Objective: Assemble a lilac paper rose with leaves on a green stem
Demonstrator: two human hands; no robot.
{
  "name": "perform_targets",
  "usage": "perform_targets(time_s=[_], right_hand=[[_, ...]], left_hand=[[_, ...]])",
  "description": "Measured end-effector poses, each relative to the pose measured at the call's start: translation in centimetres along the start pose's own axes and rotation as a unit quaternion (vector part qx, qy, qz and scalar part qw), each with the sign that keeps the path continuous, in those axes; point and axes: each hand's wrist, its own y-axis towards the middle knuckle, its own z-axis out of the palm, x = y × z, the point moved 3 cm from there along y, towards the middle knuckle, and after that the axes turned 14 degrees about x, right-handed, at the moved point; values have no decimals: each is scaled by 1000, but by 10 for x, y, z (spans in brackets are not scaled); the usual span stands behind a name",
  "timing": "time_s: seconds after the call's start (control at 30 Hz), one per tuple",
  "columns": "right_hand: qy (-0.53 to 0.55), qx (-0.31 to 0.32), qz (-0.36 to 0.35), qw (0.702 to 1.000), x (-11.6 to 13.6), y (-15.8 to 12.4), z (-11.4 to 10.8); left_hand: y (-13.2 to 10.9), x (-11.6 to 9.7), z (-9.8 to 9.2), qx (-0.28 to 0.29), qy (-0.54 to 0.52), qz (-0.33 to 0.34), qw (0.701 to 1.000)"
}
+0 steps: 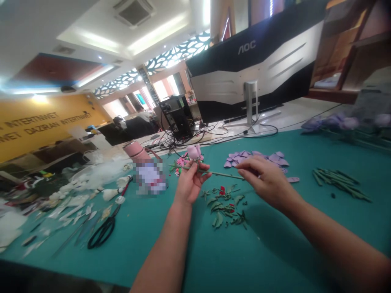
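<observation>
My left hand (191,182) is closed in a pinch just under the pale pink bud of an artificial flower (193,152), holding it upright over the teal table (214,252). The flower's green stem (226,175) runs to the right into my right hand (265,177), whose fingers are pinched around its far end. Below both hands lies a scatter of small green leaves (226,206) with a few red bits. A heap of purple petals (255,158) lies just beyond my right hand.
Black scissors (102,232) and white scraps lie at the left. A pink cup (134,149) and small pink pieces sit behind my left hand. Green stems (339,182) lie at the right, purple flowers (336,121) far right. A monitor (253,69) with cables stands at the back.
</observation>
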Motion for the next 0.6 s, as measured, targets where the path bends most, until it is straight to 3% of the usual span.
perform_targets(time_s=[0.13,0.23,0.37,0.6], right_hand=[[-148,93,-8,985,-26,-1,28],[-194,135,20,971,-40,-2,40],[-159,159,49,973,-36,-1,38],[-70,165,46,983,-31,-5,40]], left_hand=[[-2,1,-2,-9,-59,-19,998],[-4,0,0,23,-81,-11,996],[-8,-4,8,102,-63,-3,993],[-14,-4,18,143,-10,22,989]])
